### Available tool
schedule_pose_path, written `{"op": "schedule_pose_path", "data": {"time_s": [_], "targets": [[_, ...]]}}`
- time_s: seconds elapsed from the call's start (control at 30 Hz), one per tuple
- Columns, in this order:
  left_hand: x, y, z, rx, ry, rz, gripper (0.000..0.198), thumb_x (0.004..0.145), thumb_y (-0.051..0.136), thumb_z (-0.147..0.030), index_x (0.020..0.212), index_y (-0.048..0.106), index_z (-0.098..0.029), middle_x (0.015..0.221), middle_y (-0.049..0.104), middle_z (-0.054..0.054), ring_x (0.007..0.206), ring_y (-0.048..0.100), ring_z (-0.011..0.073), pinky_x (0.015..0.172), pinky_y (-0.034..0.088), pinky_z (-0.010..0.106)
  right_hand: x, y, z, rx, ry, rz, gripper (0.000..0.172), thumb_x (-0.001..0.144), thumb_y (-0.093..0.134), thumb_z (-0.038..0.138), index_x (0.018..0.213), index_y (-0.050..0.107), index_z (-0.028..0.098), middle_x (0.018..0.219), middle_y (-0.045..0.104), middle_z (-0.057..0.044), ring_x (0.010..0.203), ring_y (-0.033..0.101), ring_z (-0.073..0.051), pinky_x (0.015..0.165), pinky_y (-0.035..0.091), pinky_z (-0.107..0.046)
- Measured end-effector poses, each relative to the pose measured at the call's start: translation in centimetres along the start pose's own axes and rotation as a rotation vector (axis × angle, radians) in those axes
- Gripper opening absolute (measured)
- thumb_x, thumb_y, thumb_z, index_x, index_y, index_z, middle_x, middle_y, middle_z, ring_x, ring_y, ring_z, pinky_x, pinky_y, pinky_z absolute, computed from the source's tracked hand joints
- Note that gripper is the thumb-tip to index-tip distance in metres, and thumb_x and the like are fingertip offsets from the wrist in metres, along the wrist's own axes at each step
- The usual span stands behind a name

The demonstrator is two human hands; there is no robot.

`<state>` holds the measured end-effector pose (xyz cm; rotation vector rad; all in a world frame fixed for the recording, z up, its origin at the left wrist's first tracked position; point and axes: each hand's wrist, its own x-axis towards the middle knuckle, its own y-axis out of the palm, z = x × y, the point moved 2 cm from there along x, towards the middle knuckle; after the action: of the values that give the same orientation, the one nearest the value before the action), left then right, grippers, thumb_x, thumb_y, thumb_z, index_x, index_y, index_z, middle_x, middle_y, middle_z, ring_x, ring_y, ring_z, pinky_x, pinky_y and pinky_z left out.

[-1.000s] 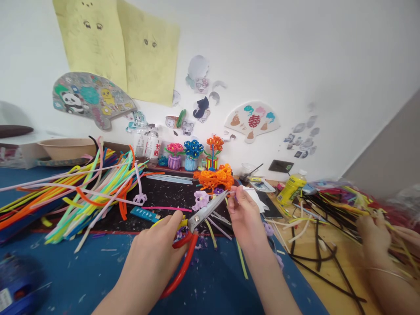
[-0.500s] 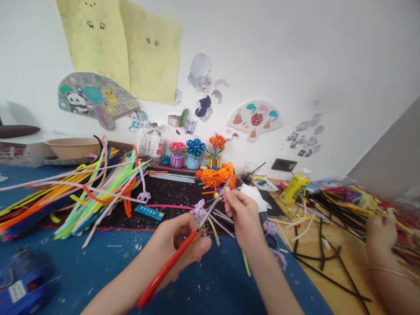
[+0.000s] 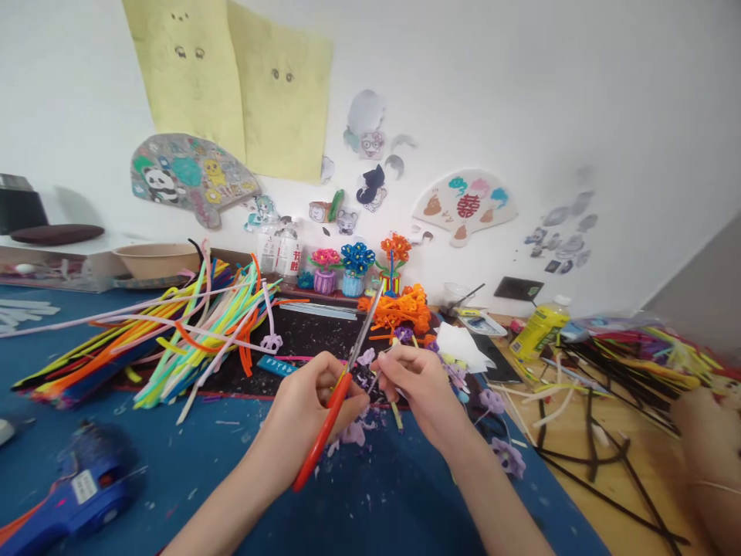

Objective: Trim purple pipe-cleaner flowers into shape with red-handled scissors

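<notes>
My left hand (image 3: 309, 421) is closed around the red-handled scissors (image 3: 331, 425). Their metal blades point up and away, toward the orange pipe-cleaner flowers. Close by on the right, my right hand (image 3: 421, 392) has its thumb and fingers pinched together on a thin lilac pipe cleaner (image 3: 373, 384), mostly hidden by the fingers. Small lilac pipe-cleaner pieces (image 3: 354, 432) lie below and between the hands. Twisted lilac flowers (image 3: 508, 458) rest beside my right forearm.
Bundles of colored pipe cleaners (image 3: 191, 332) spread over the left side. A blue glue gun (image 3: 86, 486) lies front left. Orange flowers (image 3: 402, 309) and potted flowers (image 3: 354, 270) stand behind. A yellow bottle (image 3: 541, 328) is at right, near another person's hand (image 3: 703, 421).
Both hands have drawn closer together and lower, and the scissors now point more upright. The view has shifted left, showing more of the glue gun. The other person's limb has moved toward the right edge.
</notes>
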<state>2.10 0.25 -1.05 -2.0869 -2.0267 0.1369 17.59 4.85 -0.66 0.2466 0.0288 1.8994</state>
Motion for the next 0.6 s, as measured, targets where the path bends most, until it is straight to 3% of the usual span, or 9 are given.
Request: {"op": "schedule_pose_path", "data": {"time_s": [0.13,0.23,0.33,0.5,0.6], "targets": [[0.1,0.4,-0.1,-0.031,0.043,-0.019,0.028,0.065,0.071,-0.029,0.069,0.045,-0.020,0.057,0.057,-0.007,0.050,0.049,0.0077,0.048,0.038,0.018,-0.1,0.1,0.0,0.019,-0.005,0.041,0.030,0.072,0.072,0.044,0.073,0.069,0.014,0.056,0.060,0.000,0.045,0.048,-0.009,0.046,0.039,-0.021],[0.0,0.2,-0.5,-0.039,0.042,-0.089,0.024,0.065,0.069,-0.026,0.069,0.046,-0.020,0.060,0.060,-0.006,0.053,0.052,0.0087,0.049,0.039,0.018,-0.1,0.3,0.1,0.037,-0.067,0.060,0.034,0.075,0.070,0.042,0.098,0.067,0.017,0.069,0.063,-0.001,0.052,0.052,-0.009,0.050,0.042,-0.022],[-0.2,-0.2,-1.1,-0.035,0.083,-0.206,0.023,0.065,0.069,-0.023,0.070,0.048,-0.019,0.064,0.063,-0.005,0.053,0.053,0.0076,0.049,0.039,0.017,-0.2,0.8,0.0,0.018,-0.026,0.118,0.045,0.077,0.069,0.042,0.116,0.058,0.022,0.085,0.064,-0.002,0.063,0.058,-0.011,0.059,0.046,-0.023],[-0.6,-0.6,-1.6,-0.052,0.143,-0.308,0.024,0.064,0.071,-0.023,0.072,0.049,-0.020,0.068,0.064,-0.006,0.053,0.054,0.0068,0.048,0.040,0.015,-1.0,2.1,-0.7,0.017,0.135,0.334,0.045,0.079,0.066,0.044,0.117,0.057,0.021,0.098,0.066,-0.006,0.082,0.063,-0.016,0.075,0.050,-0.028],[-0.7,-0.7,-1.5,-0.047,0.149,-0.331,0.024,0.065,0.071,-0.024,0.071,0.048,-0.020,0.070,0.064,-0.005,0.054,0.055,0.0079,0.049,0.043,0.016,-1.3,2.5,-1.0,0.075,0.161,0.412,0.043,0.075,0.070,0.042,0.112,0.060,0.022,0.099,0.067,-0.006,0.083,0.064,-0.017,0.079,0.050,-0.032]]}}
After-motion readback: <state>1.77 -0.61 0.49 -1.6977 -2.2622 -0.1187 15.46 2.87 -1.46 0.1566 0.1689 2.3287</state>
